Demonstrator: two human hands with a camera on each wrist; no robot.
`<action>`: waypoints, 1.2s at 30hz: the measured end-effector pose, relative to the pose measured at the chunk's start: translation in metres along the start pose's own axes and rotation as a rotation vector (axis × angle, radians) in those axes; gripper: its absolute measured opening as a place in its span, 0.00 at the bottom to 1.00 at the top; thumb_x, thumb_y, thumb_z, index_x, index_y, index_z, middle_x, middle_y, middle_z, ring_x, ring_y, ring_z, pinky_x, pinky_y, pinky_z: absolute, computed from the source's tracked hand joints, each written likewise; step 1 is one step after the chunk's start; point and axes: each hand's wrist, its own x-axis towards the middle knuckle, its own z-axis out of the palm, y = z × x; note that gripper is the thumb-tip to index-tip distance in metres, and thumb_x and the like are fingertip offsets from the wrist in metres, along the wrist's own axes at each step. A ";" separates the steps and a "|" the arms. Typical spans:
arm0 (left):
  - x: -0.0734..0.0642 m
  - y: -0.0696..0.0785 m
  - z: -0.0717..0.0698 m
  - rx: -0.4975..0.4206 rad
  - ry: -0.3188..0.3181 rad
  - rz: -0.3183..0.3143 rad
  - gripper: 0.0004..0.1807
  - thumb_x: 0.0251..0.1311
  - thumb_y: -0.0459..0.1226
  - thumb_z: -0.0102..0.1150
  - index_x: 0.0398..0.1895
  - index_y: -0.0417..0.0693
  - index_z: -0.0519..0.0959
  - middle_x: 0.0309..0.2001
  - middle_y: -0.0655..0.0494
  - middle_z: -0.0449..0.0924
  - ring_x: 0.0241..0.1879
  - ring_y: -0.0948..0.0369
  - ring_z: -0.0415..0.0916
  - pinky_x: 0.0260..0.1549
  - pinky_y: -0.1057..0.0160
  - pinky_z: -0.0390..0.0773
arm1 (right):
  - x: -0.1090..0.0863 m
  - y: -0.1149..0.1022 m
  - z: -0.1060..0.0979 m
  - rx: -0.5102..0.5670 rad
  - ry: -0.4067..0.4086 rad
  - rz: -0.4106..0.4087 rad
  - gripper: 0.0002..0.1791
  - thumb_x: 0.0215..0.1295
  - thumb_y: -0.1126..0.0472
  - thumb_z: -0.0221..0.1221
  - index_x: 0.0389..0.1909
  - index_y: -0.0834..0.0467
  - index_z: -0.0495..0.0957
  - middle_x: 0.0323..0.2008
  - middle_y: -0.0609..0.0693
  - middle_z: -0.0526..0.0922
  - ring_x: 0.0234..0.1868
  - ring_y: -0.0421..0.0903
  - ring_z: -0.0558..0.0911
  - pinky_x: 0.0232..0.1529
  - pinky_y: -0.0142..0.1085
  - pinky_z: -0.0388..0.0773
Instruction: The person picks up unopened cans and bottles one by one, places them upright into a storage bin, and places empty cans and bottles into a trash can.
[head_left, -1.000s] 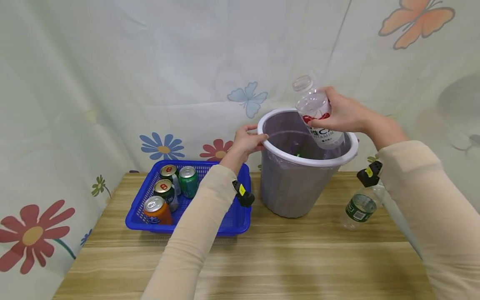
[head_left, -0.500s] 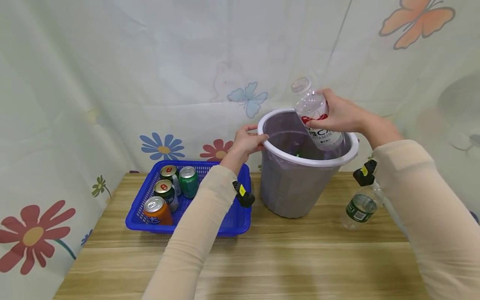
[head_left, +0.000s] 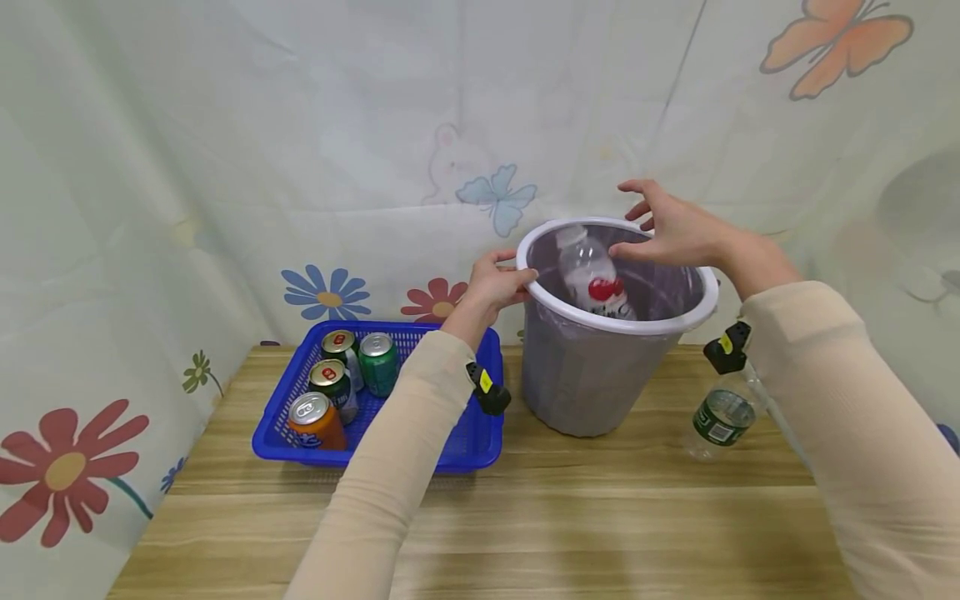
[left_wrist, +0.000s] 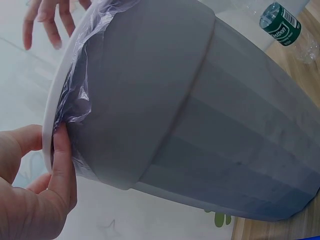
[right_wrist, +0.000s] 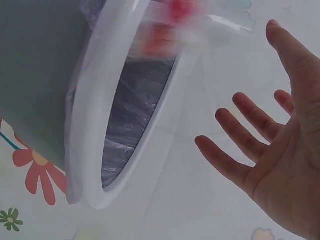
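Note:
A grey trash can point(head_left: 577, 375) with a white rim and a thin plastic liner stands on the table. My left hand point(head_left: 495, 282) pinches its rim on the left side, thumb and fingers on either side of the edge in the left wrist view. Inside the mouth of the can is a clear plastic bottle point(head_left: 588, 271) with a cherry label, tilted, its cap end up and left; it is blurred in the right wrist view. Over the right part of the rim, my right hand point(head_left: 678, 229) is spread with nothing in it, apart from the bottle.
Left of the can sits a blue plastic basket point(head_left: 491, 433) with several drink cans point(head_left: 318, 421) in it. To the right, a clear bottle with a green label point(head_left: 723, 417) stands on the wooden table point(head_left: 585, 517). A patterned curtain point(head_left: 360, 167) hangs behind.
My right hand has let go of the cherry-label bottle, and its fingers have spread. The bottle has dropped down and left into the can's mouth. The left hand stays on the rim.

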 end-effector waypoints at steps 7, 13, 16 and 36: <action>0.001 -0.001 0.000 0.008 0.001 0.002 0.28 0.54 0.32 0.62 0.59 0.47 0.66 0.44 0.46 0.77 0.30 0.58 0.80 0.32 0.66 0.82 | -0.001 0.000 0.001 -0.023 -0.013 -0.022 0.49 0.58 0.46 0.60 0.72 0.51 0.39 0.63 0.65 0.62 0.61 0.64 0.65 0.58 0.59 0.62; 0.002 -0.001 0.000 0.006 0.002 0.002 0.28 0.54 0.32 0.62 0.59 0.47 0.66 0.45 0.46 0.77 0.31 0.58 0.80 0.33 0.65 0.82 | -0.003 -0.001 0.004 -0.065 -0.031 -0.022 0.46 0.61 0.41 0.54 0.72 0.48 0.40 0.66 0.63 0.58 0.65 0.63 0.60 0.61 0.59 0.58; 0.001 0.000 -0.001 0.010 0.005 0.001 0.28 0.54 0.32 0.62 0.59 0.47 0.66 0.45 0.46 0.77 0.31 0.57 0.81 0.33 0.65 0.82 | -0.004 -0.002 0.005 -0.092 -0.037 -0.021 0.44 0.62 0.39 0.51 0.72 0.48 0.41 0.67 0.62 0.57 0.67 0.62 0.57 0.62 0.59 0.56; 0.000 0.000 -0.002 0.015 0.005 0.003 0.29 0.54 0.33 0.62 0.60 0.47 0.65 0.45 0.46 0.76 0.31 0.58 0.81 0.33 0.65 0.82 | -0.033 0.008 0.018 -0.177 0.195 -0.127 0.26 0.69 0.47 0.45 0.61 0.60 0.65 0.57 0.62 0.68 0.57 0.60 0.67 0.55 0.56 0.63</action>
